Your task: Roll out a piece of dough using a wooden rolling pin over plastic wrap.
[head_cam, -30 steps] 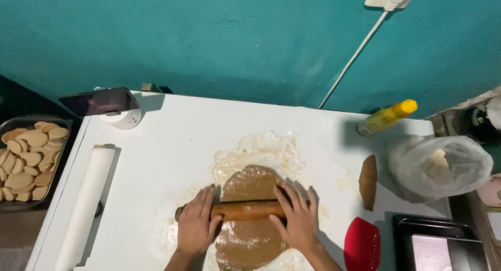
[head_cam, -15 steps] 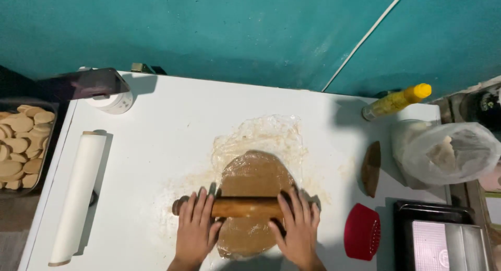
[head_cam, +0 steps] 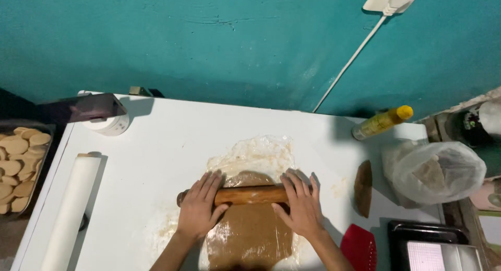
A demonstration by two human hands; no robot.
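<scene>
A flat sheet of brown dough lies under clear plastic film on the white table. A wooden rolling pin rests across the far part of the dough. My left hand presses palm-down on the pin's left end, fingers stretched forward. On the pin's right end lies my right hand, pressing the same way. Both hands lie flat over the pin rather than curled around it.
A roll of white paper lies at the left. A tray of round biscuits sits off the left edge. A yellow bottle, a plastic bag, a brown dough piece, a red scraper and a dark tray stand at the right.
The rolling pin and both hands have moved away from me toward the far end of the dough. More flattened dough now shows behind the pin.
</scene>
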